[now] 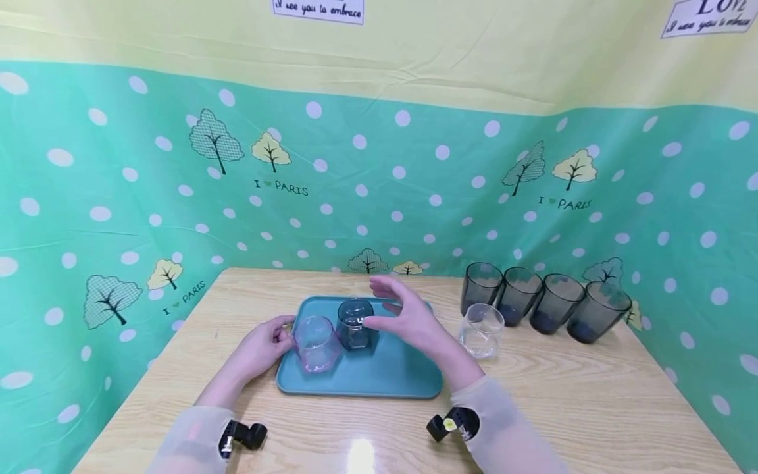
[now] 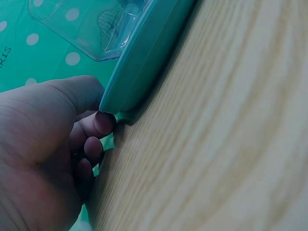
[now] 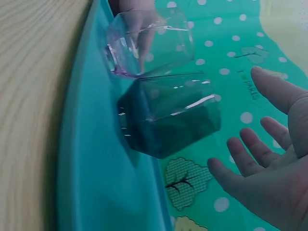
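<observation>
A blue-green tray lies on the wooden table. My left hand pinches its left edge, with the thumb at the rim and the fingertips curled underneath. Close beside that hand, a clear pinkish faceted glass stands upright on the tray. To its right is a smoky grey-blue glass, also upright on the tray. My right hand hovers just right of this darker glass, fingers spread; in the right wrist view the fingertips are apart from the glass and the palm holds nothing.
Right of the tray stands a clear glass. Behind it, several taller dark glasses form a row along the back right of the table. A green dotted curtain hangs behind the table and along its sides.
</observation>
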The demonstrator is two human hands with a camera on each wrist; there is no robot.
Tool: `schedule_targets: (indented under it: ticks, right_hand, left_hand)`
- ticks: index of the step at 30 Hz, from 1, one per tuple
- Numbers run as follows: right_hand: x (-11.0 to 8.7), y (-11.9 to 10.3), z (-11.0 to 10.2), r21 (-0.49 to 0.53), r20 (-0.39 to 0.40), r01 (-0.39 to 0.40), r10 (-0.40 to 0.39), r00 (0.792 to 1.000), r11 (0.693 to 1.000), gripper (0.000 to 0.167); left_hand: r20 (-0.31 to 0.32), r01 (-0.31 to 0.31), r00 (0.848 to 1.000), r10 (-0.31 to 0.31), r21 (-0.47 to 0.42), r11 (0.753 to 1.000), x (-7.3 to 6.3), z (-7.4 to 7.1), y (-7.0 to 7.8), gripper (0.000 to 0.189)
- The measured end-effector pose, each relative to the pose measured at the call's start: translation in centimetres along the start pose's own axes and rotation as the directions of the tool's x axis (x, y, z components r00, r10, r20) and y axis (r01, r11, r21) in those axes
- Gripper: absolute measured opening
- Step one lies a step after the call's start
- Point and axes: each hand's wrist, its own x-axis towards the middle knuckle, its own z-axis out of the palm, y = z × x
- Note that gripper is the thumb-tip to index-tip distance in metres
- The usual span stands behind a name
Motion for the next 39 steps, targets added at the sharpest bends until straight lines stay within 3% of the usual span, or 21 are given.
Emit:
schedule_targets:
  ticks: [9, 21, 39]
  right_hand:
    - [0.3, 1.4, 1.5, -0.028, -0.007, -0.015, 0.015, 1.000, 0.999, 0.085]
    - [0.0, 2.7, 2.2, -0.030, 0.019, -0.094, 0.094, 0.995, 0.995, 0.094]
    - [0.2, 3.9, 3.1, -0.038, 0.042, -0.107, 0.108, 0.993, 0.994, 0.099]
  left_hand:
    - [-0.003, 0.006, 1.000, -0.006, 0.001, 1.000, 0.2, 0.1, -0.1, 0.054]
    - [-0.010, -0.009, 1.000, 0.009, 0.022, 1.000, 0.2, 0.1, 0.0, 0.053]
    - [-0.001, 0.008, 1.000, -0.008, 0.009, 1.000, 0.1, 0.0, -0.2, 0.053]
